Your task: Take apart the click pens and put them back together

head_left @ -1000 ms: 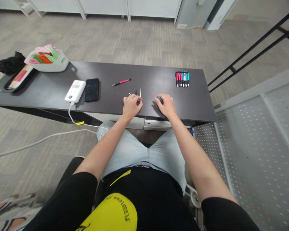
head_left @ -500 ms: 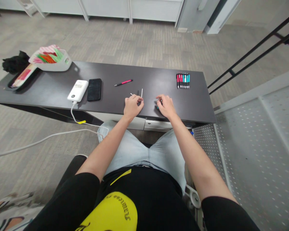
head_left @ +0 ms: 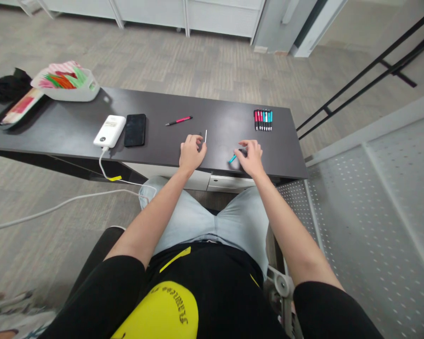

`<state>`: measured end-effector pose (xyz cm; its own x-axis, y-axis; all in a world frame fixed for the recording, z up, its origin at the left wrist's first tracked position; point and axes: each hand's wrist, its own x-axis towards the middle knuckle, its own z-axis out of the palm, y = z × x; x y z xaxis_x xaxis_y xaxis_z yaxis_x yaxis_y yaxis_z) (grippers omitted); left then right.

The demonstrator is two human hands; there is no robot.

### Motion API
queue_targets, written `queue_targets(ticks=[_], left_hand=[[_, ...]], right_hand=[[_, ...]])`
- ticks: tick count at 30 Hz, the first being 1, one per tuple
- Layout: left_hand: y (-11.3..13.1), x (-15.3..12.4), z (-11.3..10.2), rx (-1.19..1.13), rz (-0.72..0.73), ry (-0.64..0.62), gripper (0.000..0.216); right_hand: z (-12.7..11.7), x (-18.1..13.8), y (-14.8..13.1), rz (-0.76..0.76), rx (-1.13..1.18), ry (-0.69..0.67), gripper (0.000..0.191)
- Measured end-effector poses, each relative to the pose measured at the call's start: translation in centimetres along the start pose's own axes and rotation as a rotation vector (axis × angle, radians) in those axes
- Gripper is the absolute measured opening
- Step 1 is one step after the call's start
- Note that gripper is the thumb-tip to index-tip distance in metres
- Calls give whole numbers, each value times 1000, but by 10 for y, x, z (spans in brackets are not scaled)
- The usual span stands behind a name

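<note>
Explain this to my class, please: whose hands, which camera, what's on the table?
This view comes from a head-worn camera looking forward and down at a person's bare hands. On the dark table lie a row of red and teal pens, a separate red pen, a black phone, a white power bank and a white basket. The left hand is beside a thin white stick. The right hand has a teal piece at its fingers; whether gripped, I can't tell.
</note>
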<state>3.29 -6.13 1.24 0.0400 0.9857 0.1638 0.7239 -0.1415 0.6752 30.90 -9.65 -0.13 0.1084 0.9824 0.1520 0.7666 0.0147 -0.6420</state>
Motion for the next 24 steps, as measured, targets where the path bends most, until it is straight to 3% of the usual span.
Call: queue_targets(ticks=[3,8,12,17,21,24], left_hand=[[-3,3,1,-34,-21,24,20],[-5,4,2,-58,-28,27,21],[-6,4,2,-63,-18,18,22],[-5,4,1,-64,-5,17,19],[-4,4,1,-64,-7,2,17],[-3,4,1,-70,-9,2,17]], right_hand=[[-4,-14,9,-50,-60,-59,49],[-4,-17,13,-93,-77,-79,39],[-6,-11,14,-124,-13,-89,49],[-4,-4,10,-25,170,-42,72],[3,6,-1,82,197,24,70],[8,16,-13,64,173,49,62]])
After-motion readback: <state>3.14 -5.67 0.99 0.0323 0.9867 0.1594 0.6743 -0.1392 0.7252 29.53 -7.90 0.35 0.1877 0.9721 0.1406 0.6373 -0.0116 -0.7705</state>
